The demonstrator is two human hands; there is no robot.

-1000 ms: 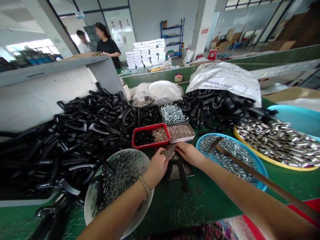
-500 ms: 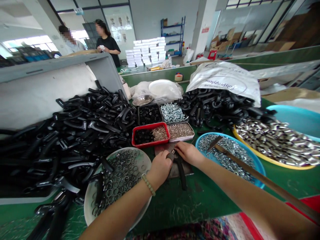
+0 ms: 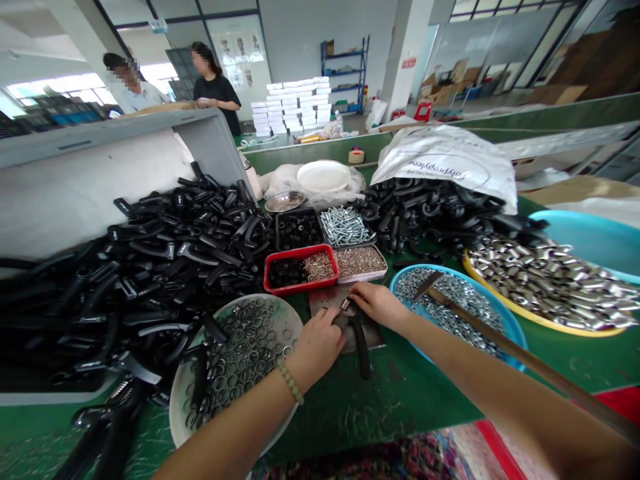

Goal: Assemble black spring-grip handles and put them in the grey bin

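My left hand [image 3: 320, 339] is closed round a black curved-handle part whose lower handle [image 3: 361, 350] sticks out toward me, over a metal plate [image 3: 377, 335]. At its top, between my hands, shows a small silver coil spring [image 3: 345, 304]. My right hand [image 3: 376, 304] is closed, its thumb and fingers pinching the far end of the part beside the spring. What lies between those fingertips is hidden. Left of my left hand stands a round tray [image 3: 175, 417] of thin metal rings. Right of my right hand is a blue basin [image 3: 520, 343] of small nuts.
A hammer [image 3: 480, 327] lies across the blue basin. Ahead are a red tray [image 3: 300, 288] of small parts and a tray of screws [image 3: 346, 225]. Black handles [image 3: 200, 233] heap at left. A yellow-rimmed basin [image 3: 540, 320] holds metal sleeves. Two people stand beyond.
My left hand has shifted slightly down, and more of the coil spring shows between my hands. My right hand stays at the part's far end.
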